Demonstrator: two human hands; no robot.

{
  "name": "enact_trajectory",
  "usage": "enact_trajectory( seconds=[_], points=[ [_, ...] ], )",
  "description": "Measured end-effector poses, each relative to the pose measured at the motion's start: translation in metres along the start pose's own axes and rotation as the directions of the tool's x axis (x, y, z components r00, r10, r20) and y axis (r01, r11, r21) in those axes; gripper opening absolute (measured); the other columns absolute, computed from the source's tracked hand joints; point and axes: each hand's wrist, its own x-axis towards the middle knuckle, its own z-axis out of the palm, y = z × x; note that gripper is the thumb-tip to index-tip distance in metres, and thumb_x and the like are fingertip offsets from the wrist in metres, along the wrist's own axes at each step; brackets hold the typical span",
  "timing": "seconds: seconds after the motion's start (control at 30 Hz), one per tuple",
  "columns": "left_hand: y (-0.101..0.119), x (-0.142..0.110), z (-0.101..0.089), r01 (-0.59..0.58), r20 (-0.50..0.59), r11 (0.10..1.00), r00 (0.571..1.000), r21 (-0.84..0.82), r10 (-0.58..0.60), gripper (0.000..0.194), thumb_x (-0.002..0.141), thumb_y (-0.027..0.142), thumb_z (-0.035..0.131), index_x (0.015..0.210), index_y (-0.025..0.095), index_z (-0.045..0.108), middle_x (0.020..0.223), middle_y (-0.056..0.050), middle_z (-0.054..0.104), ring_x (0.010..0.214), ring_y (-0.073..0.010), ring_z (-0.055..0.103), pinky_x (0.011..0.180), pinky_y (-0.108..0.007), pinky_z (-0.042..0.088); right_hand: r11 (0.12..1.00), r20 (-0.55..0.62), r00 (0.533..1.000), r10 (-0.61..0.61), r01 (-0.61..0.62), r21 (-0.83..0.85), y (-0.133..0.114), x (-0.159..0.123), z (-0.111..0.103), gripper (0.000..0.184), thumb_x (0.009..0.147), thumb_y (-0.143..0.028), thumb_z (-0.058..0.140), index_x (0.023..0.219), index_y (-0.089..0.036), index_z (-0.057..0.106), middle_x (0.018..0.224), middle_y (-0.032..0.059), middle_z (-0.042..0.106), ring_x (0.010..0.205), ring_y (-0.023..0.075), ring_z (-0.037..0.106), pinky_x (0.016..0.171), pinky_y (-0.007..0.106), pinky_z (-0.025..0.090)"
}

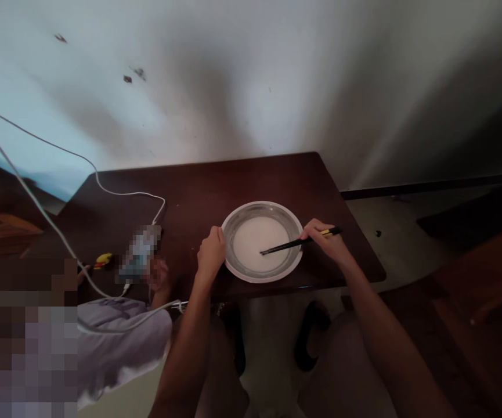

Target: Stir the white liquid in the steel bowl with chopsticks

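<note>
Right grip (324, 238) is clasping chopsticks (284, 245), left grip (212, 253) pinching the bowl (262, 278). Gentle stirring should be preventing spills.

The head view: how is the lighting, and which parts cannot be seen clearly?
In the head view, the light is dim, with broad, soft shadows on the wall; also in the head view, the table is dark around the pale basin, and coarse pixels cover the lower-left corner and a device.

A home, apparently — wide bowl (262, 276), dark table (216, 184), scuffed wall (268, 87).
</note>
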Motion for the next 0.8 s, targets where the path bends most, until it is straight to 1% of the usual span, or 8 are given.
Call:
enact_trajectory(
  seconds=[0.07,0.13,0.23,0.33,0.43,0.6,0.7,0.8],
  points=[
    [0.0001,0.0004,-0.0003,0.000,0.001,1.000,1.000,0.007,0.000,0.039,0.092,0.039,0.017,0.100,0.023,0.051,0.087,-0.013,0.065,0.082,-0.0292,0.062,0.063,-0.032,0.039,0.997,0.020,0.999,-0.049,0.050,-0.060,-0.0004,0.0008,0.0026,0.022,0.084,-0.032,0.051,0.069,-0.024,0.066,0.077,0.0016,0.068,0.081,0.0191,0.058,0.076,0.034,0.045],
    [0.0005,0.0007,-0.0007,0.005,0.004,1.000,1.000,0.009,-0.005,0.039,0.092,0.038,0.017,0.101,0.022,0.051,0.088,-0.013,0.065,0.083,-0.0288,0.062,0.063,-0.032,0.039,0.995,-0.058,0.996,-0.062,0.057,-0.081,-0.0001,0.0019,0.0015,0.022,0.084,-0.033,0.051,0.069,-0.025,0.065,0.076,0.0016,0.068,0.081,0.0192,0.058,0.077,0.035,0.044],
    [0.0011,0.0007,-0.0010,0.013,0.011,1.000,1.000,0.007,-0.013,0.039,0.092,0.038,0.018,0.100,0.022,0.051,0.089,-0.014,0.065,0.083,-0.0291,0.062,0.063,-0.032,0.039,1.000,-0.150,0.989,-0.003,0.003,-0.002,-0.0001,0.0017,-0.0031,0.030,0.086,-0.035,0.048,0.062,-0.022,0.062,0.068,0.0021,0.065,0.071,0.0178,0.059,0.074,0.035,0.045],
    [0.0007,0.0003,-0.0005,0.017,0.009,1.000,1.000,0.000,-0.017,0.038,0.092,0.039,0.018,0.099,0.023,0.051,0.088,-0.014,0.065,0.082,-0.0297,0.062,0.063,-0.033,0.039,1.000,-0.021,1.000,0.019,-0.018,0.019,-0.0020,-0.0003,-0.0002,0.030,0.086,-0.034,0.047,0.063,-0.022,0.062,0.070,0.0023,0.065,0.072,0.0172,0.059,0.074,0.033,0.045],
    [-0.0002,0.0000,0.0003,0.003,-0.012,1.000,1.000,-0.009,-0.003,0.038,0.092,0.038,0.017,0.098,0.023,0.051,0.088,-0.013,0.065,0.083,-0.0292,0.062,0.064,-0.033,0.039,0.996,0.063,0.996,-0.067,0.071,-0.053,-0.0027,-0.0008,0.0057,0.022,0.084,-0.031,0.050,0.070,-0.024,0.066,0.079,0.0017,0.069,0.081,0.0183,0.058,0.076,0.033,0.044],
    [0.0001,0.0004,0.0004,0.014,0.000,1.000,1.000,-0.002,-0.014,0.038,0.092,0.038,0.018,0.098,0.022,0.052,0.087,-0.014,0.065,0.081,-0.0287,0.062,0.063,-0.032,0.039,0.999,-0.146,0.989,-0.026,0.020,-0.043,-0.0010,0.0004,-0.0030,0.029,0.086,-0.032,0.048,0.063,-0.023,0.063,0.068,0.0013,0.066,0.073,0.0179,0.057,0.076,0.035,0.043],
    [0.0005,0.0004,0.0000,0.009,-0.004,1.000,1.000,-0.001,-0.009,0.038,0.092,0.038,0.018,0.099,0.022,0.052,0.088,-0.014,0.065,0.082,-0.0286,0.062,0.064,-0.032,0.039,1.000,-0.066,0.998,-0.003,0.003,-0.002,-0.0023,-0.0008,-0.0022,0.031,0.086,-0.033,0.047,0.061,-0.023,0.063,0.067,0.0017,0.065,0.072,0.0178,0.057,0.074,0.035,0.044],
    [0.0003,0.0006,0.0000,0.008,-0.010,1.000,1.000,0.000,-0.008,0.039,0.092,0.039,0.018,0.100,0.022,0.052,0.088,-0.014,0.065,0.082,-0.0280,0.062,0.064,-0.032,0.039,0.994,0.020,0.997,-0.072,0.073,-0.076,-0.0032,-0.0010,0.0053,0.022,0.084,-0.030,0.050,0.070,-0.025,0.066,0.076,0.0017,0.069,0.078,0.0188,0.057,0.074,0.034,0.044]
  ],
)
